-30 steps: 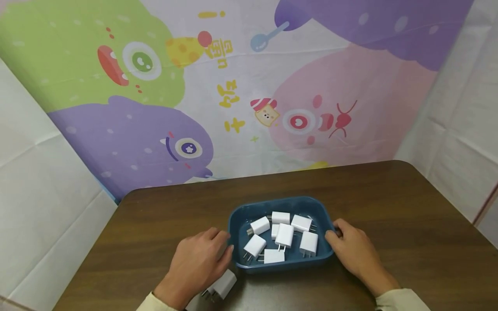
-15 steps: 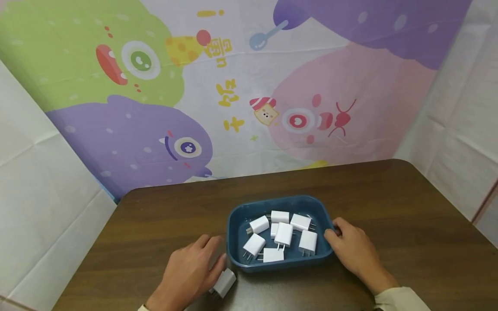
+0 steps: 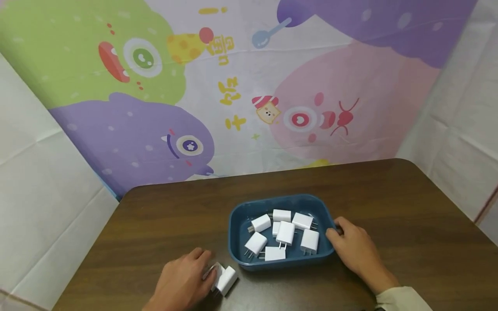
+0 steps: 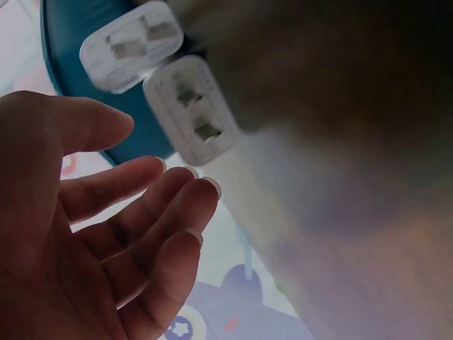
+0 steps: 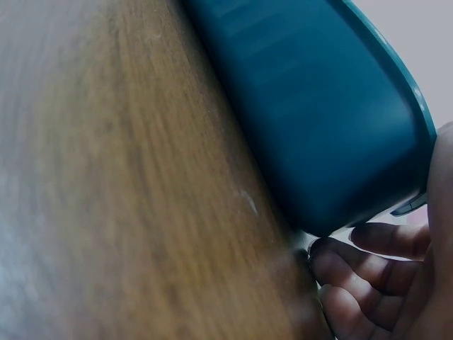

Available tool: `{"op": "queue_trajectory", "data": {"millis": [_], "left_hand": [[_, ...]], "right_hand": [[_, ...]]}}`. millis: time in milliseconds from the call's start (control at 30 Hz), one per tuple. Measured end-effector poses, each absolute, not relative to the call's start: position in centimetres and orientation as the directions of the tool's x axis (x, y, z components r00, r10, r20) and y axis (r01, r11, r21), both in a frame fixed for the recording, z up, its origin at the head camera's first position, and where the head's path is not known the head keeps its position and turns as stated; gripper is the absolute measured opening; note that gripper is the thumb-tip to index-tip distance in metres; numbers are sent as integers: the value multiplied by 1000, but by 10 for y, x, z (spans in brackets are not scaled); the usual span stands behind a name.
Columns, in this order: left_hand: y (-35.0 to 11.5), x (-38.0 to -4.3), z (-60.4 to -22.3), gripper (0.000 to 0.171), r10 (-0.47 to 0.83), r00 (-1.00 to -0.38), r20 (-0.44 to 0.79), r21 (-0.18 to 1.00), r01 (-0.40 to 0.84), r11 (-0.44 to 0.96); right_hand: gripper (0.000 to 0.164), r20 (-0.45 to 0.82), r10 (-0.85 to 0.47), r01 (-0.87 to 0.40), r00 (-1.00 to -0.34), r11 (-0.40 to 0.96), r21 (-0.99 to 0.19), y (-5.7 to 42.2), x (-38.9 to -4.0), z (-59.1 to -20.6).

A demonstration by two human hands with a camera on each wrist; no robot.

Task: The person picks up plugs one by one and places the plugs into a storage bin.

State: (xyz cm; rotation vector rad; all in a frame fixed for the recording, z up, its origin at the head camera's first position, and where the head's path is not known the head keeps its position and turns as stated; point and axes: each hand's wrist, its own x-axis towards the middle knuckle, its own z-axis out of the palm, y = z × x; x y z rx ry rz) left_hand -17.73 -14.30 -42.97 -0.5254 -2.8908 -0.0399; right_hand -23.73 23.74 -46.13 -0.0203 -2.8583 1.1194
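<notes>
Two white charger plugs lie side by side on the table at the front left of the bin: a nearer charger plug [image 3: 227,280] and another charger plug [image 3: 216,273] partly covered by my fingers. My left hand [image 3: 183,277] is beside them, its fingers loosely bent; in the left wrist view the fingertips [image 4: 209,188] lie close to one plug [image 4: 191,110] without gripping it. My right hand [image 3: 355,248] holds the right end of the blue plastic bin [image 3: 285,263], fingers at its end handle. Inside the bin lie several white charger plugs [image 3: 285,233] with metal prongs.
The bin stands on a dark brown wooden table [image 3: 175,216]. A cartoon-printed cloth [image 3: 241,151] hangs behind the table's back edge. White panels [image 3: 43,181] flank the table on both sides.
My left hand has moved away from the bin's left end, down and left to the two charger plugs. The right hand stays at the bin's right end.
</notes>
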Motion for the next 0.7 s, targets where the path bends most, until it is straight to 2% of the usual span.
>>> {"op": "queue_trajectory", "data": {"millis": [233, 700], "left_hand": [[-146, -176, -435, 20, 357, -918, 175, 45, 370, 928], [-148, -172, -437, 26, 315, -946, 82, 35, 318, 947]], "right_hand": [[14, 95, 27, -45, -995, 739, -673, 239, -239, -464], [16, 103, 36, -42, -994, 745, -666, 239, -239, -465]]}}
